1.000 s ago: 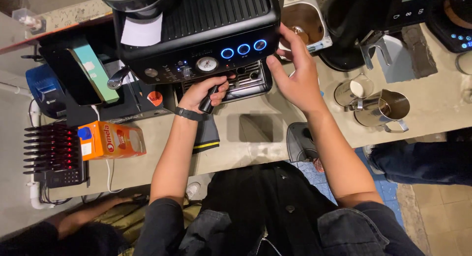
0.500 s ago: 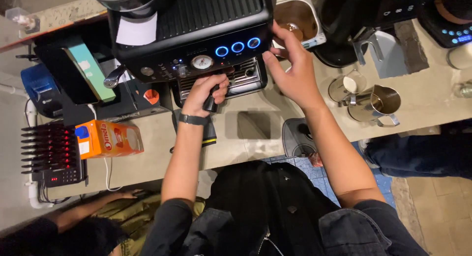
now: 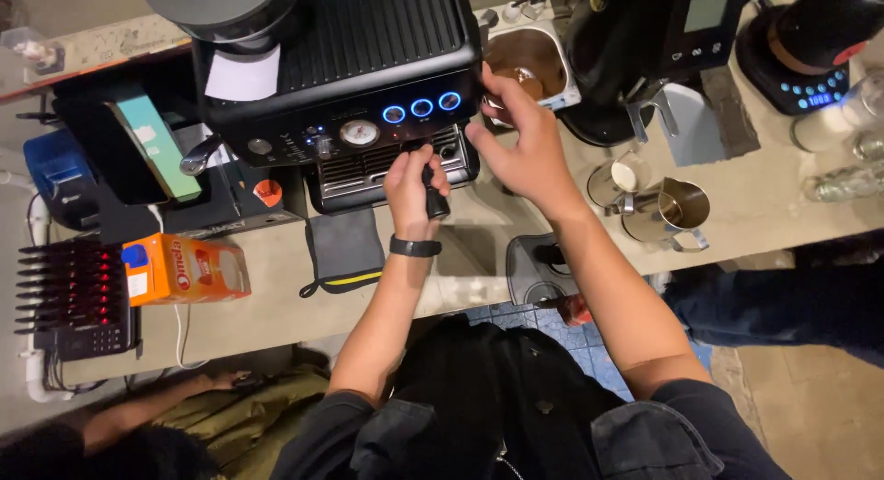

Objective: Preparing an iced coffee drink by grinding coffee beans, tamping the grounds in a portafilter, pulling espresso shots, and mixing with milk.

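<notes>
The left hand (image 3: 412, 190) is clenched around the black portafilter handle (image 3: 433, 199), which points toward the near edge from under the front of the black espresso machine (image 3: 368, 65), just below its three blue-lit round buttons (image 3: 422, 107). The right hand (image 3: 520, 148) is raised at the machine's right front corner, fingers curled; whether it grips anything cannot be told. Just behind it sits a steel knock box (image 3: 529, 61). Right of the hands stand two steel milk jugs (image 3: 668, 208) on the pale counter (image 3: 267, 314); to the left lie a dark cloth (image 3: 343, 250) and an orange carton (image 3: 184, 268).
</notes>
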